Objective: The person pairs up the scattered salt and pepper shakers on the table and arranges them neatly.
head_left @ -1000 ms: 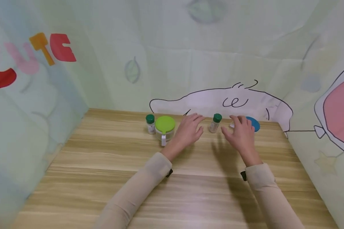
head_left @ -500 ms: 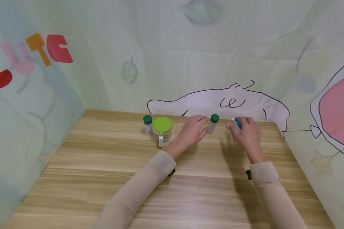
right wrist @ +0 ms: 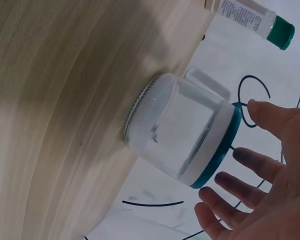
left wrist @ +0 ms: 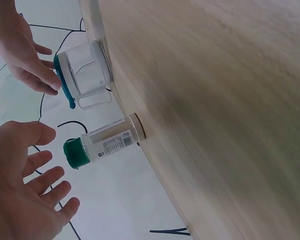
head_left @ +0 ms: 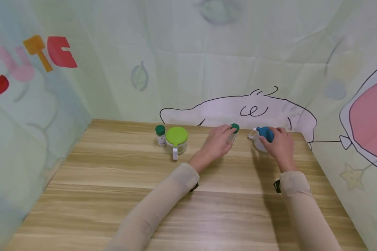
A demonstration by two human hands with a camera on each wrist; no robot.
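Observation:
My left hand (head_left: pixel 216 143) is beside a small spice bottle (left wrist: pixel 107 142) with a green cap, partly hiding it in the head view. In the left wrist view its spread fingers and thumb stand apart from the upright bottle, near the cap. My right hand (head_left: pixel 281 144) hovers at a clear jar (right wrist: pixel 175 127) with a blue lid (head_left: pixel 265 134) and a side handle. Its fingers are loosely spread around the lid; whether a fingertip touches it I cannot tell. Both containers stand on the wooden table (head_left: pixel 213 212).
To the left stands a second clear jar with a green lid (head_left: pixel 177 136) and a pale handle. Beside it is another green-capped bottle (head_left: pixel 161 136). A printed cloth backdrop (head_left: pixel 188 69) rises behind the table's back edge.
My right hand has moved right, to the blue-lidded jar, showing more of it. My left hand has moved right too, up to the green-capped bottle. The containers appear to stay put.

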